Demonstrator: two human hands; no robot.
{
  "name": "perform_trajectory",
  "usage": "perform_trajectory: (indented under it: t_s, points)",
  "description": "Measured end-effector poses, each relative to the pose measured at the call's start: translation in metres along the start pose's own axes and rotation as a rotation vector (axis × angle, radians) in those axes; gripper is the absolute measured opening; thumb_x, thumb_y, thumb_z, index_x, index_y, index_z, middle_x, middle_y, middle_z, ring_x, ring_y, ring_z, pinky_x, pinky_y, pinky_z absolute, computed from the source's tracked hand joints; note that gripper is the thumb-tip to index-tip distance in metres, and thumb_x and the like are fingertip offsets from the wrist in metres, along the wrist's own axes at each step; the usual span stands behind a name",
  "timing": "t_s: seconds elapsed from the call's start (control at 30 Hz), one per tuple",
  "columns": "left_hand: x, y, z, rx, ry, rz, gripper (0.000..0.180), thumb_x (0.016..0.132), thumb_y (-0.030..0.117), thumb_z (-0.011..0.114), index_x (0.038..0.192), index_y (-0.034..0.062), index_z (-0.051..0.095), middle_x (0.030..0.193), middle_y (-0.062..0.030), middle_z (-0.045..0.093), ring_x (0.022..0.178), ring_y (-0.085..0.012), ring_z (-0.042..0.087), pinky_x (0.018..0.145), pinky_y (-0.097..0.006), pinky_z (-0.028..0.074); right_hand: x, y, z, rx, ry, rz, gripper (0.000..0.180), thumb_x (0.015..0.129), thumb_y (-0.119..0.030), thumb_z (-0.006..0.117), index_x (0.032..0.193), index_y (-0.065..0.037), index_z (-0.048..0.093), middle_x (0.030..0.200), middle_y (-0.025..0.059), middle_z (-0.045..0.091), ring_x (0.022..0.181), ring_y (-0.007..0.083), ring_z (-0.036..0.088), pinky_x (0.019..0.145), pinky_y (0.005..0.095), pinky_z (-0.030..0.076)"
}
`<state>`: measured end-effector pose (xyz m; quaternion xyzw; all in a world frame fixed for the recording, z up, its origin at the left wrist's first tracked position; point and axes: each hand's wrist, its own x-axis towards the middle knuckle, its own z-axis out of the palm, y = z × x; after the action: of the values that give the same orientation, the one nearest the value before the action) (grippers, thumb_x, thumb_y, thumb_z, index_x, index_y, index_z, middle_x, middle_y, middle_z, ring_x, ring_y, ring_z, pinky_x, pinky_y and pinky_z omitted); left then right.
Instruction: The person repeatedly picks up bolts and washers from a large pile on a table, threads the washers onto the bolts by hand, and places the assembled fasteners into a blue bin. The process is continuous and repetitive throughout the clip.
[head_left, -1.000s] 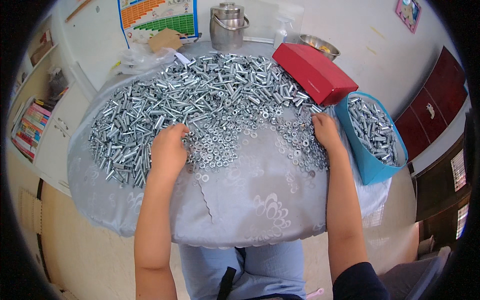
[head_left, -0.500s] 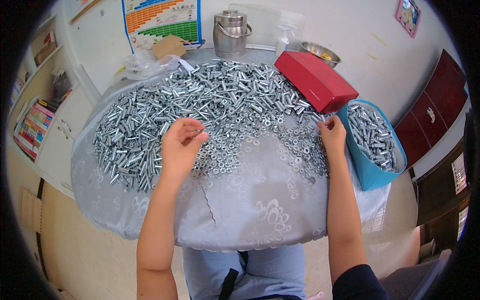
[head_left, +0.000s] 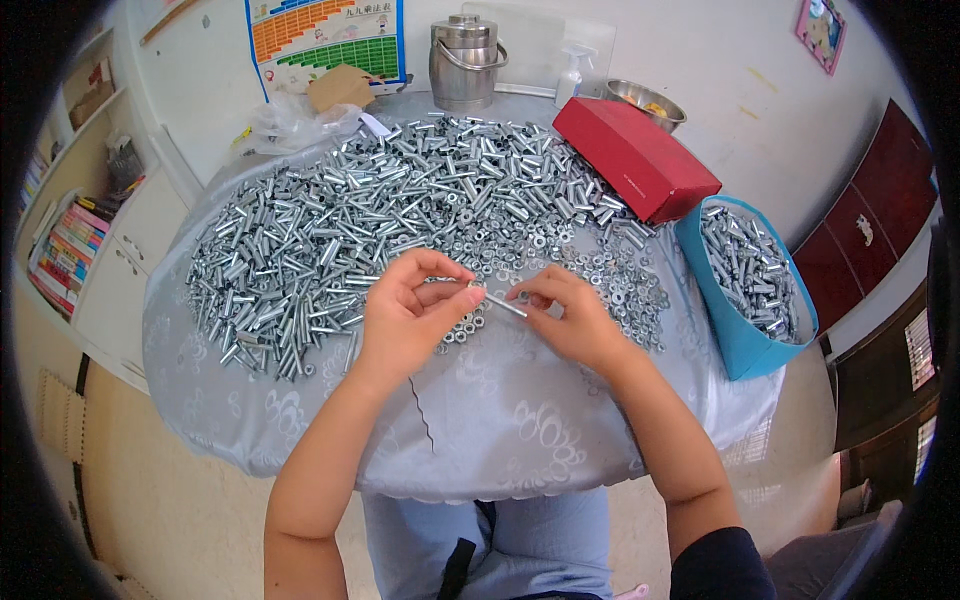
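Observation:
A big heap of shiny metal bolts [head_left: 340,230] covers the far and left part of a round table with a grey patterned cloth [head_left: 500,420]; loose nuts and washers [head_left: 610,280] lie toward the right. My left hand [head_left: 410,315] and my right hand [head_left: 565,315] meet over the middle of the table. Between their fingertips is one bolt [head_left: 503,303]: the right hand pinches its shank, the left hand's thumb and fingers pinch a small nut [head_left: 473,291] at its other end.
A blue bin [head_left: 745,330] holding several bolts hangs at the table's right edge. A red box [head_left: 632,158], a steel pot [head_left: 463,62], a metal bowl [head_left: 645,103], a spray bottle [head_left: 572,77] and a plastic bag [head_left: 285,122] stand at the back. Shelves [head_left: 75,230] are at left.
Both hands left the piles, where they were picking among bolts and nuts, and came together at the table's middle, now holding a bolt and a nut between them.

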<state>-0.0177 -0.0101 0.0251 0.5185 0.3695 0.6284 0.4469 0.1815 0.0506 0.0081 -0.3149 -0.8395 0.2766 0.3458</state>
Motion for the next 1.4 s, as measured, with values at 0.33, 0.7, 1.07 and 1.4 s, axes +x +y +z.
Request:
perform_trajectory:
  t_s: [0.33,0.7,1.07,1.4]
  points:
    - [0.0,-0.005,0.007,0.213,0.046,0.143,0.026,0.074,-0.008,0.063,0.094,0.0009,0.048,0.091,-0.0074,0.057,0.083,-0.012,0.06,0.072,-0.023,0.049,-0.002,-0.004,-0.004,-0.093,-0.102,-0.012,0.025,0.077,-0.022,0.066,0.09,-0.001,0.061,0.075,0.012,0.059,0.068,0.024,0.057,0.063,0.0323,0.046]
    - [0.001,-0.015,0.003,0.281,0.014,0.107,0.024,0.076,-0.004,0.063,0.095,0.0034,0.049,0.089,-0.0041,0.056,0.083,-0.0101,0.058,0.071,-0.022,0.046,-0.004,-0.01,-0.002,-0.078,-0.131,0.014,0.03,0.073,-0.02,0.07,0.093,0.001,0.061,0.067,0.0087,0.058,0.058,0.0151,0.052,0.055,0.0273,0.044]
    - [0.004,-0.025,-0.002,0.236,-0.06,-0.137,0.03,0.073,0.001,0.069,0.096,0.004,0.051,0.08,-0.0029,0.058,0.074,-0.0077,0.057,0.063,-0.019,0.045,-0.002,-0.009,-0.001,0.033,-0.017,0.005,0.025,0.073,-0.012,0.069,0.095,-0.002,0.061,0.082,0.0091,0.062,0.066,0.0159,0.056,0.062,0.027,0.046]
    - [0.003,-0.026,-0.005,0.05,-0.247,-0.262,0.023,0.077,0.005,0.067,0.095,0.0015,0.052,0.076,-0.004,0.06,0.07,-0.0079,0.057,0.063,-0.02,0.045,-0.004,-0.013,-0.001,0.453,-0.119,0.161,0.023,0.073,-0.003,0.069,0.094,0.0,0.06,0.094,0.0055,0.059,0.086,0.0117,0.056,0.074,0.0247,0.045]
